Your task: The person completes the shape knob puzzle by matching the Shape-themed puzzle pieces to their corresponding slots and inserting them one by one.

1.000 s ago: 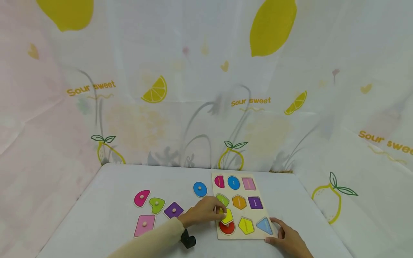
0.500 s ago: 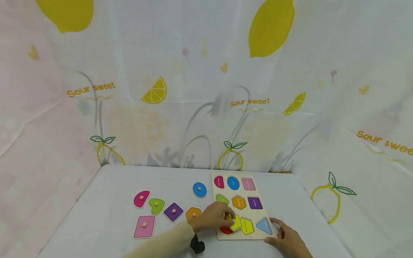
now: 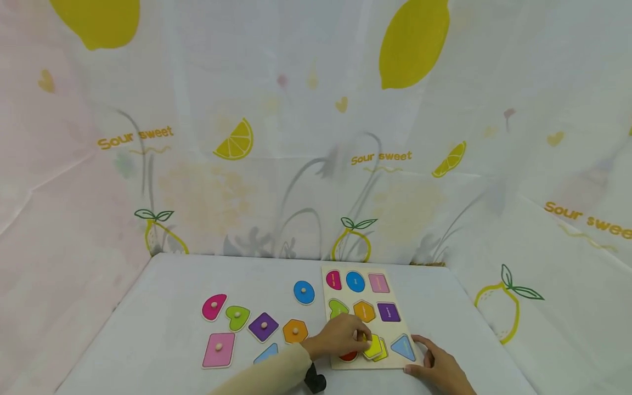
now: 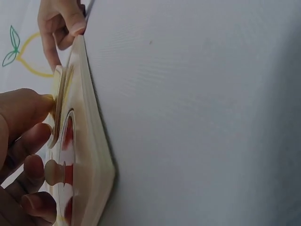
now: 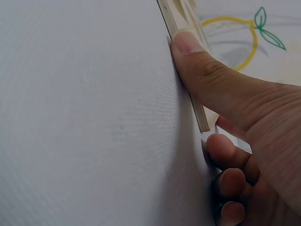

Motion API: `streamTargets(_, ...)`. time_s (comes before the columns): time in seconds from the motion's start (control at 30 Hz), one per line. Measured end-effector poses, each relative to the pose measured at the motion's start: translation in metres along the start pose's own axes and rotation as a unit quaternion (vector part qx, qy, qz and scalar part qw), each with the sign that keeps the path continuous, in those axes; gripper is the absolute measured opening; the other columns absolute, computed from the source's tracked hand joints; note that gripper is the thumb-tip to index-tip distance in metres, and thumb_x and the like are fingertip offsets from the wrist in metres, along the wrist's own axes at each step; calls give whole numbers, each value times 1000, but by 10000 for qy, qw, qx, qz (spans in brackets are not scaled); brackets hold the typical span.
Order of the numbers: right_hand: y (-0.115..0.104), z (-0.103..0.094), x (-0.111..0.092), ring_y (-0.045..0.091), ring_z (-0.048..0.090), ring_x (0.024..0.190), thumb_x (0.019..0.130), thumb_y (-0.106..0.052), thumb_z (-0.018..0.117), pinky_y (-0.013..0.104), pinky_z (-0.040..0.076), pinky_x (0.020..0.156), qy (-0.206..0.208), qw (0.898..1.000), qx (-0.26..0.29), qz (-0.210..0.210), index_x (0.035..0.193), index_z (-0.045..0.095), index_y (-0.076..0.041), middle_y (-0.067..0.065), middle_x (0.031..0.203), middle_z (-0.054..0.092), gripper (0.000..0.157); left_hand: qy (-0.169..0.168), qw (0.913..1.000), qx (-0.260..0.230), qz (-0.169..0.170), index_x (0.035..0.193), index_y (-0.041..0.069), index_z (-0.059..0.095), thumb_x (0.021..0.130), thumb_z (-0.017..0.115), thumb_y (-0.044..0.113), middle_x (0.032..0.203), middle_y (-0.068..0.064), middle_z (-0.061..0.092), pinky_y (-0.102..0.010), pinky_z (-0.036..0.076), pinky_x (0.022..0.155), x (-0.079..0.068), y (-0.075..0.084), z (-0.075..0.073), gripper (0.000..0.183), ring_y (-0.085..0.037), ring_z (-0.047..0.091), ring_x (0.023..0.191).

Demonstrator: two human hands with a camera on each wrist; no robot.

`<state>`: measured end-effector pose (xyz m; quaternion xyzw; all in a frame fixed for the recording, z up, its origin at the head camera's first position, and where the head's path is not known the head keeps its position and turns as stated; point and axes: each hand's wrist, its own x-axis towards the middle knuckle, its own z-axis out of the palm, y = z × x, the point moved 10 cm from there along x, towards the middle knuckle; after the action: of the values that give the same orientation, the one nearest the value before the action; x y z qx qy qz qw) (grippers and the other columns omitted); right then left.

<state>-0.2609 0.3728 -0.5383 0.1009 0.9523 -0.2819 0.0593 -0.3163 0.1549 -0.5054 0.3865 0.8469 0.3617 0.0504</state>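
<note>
A wooden puzzle board [image 3: 385, 329] lies on the white table, with colored shape recesses. My left hand [image 3: 340, 336] pinches a yellow pentagon puzzle piece [image 3: 372, 348] over the yellow pentagon recess, overlapping it and offset to the left. In the left wrist view the pentagon piece [image 4: 57, 110] is tilted against the board, close to its surface. A red round piece [image 3: 349, 357] with a knob sits in the board's near left recess, partly under my left hand. My right hand [image 3: 439, 366] holds the board's near right corner, thumb [image 5: 189, 43] on the near edge.
Left of the board lie loose knobbed pieces: a blue oval [image 3: 304, 293], orange hexagon [image 3: 295, 331], purple square [image 3: 264, 327], green heart [image 3: 238, 318], magenta half circle [image 3: 214, 307], pink square [image 3: 219, 350] and a partly hidden blue triangle [image 3: 266, 353]. A lemon-print curtain [image 3: 296, 192] stands behind.
My left hand has carried the yellow pentagon piece rightward, from above the red piece to over the yellow recess. The orange hexagon and blue triangle have come into view. My right hand stays put.
</note>
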Motion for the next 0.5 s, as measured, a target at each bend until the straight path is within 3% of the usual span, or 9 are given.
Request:
streamTargets(0.13, 2, 1, 1, 18, 44, 64, 65, -58, 92, 31, 34, 59, -4, 10000, 60, 19, 140, 58, -5, 4, 72, 47, 98, -72, 9998, 159, 36, 99, 21, 82, 92, 80, 26, 71, 18, 52, -16, 41, 61, 3, 2, 8, 10, 4, 47, 68)
streamTargets(0.5, 5, 1, 1, 19, 45, 64, 63, -58, 92, 32, 37, 59, 22, 9999, 80, 130, 141, 58, -6, 4, 72, 48, 99, -129, 9986, 491, 139, 99, 20, 82, 92, 80, 25, 72, 17, 50, -14, 40, 61, 8, 14, 9, 9, 4, 45, 69)
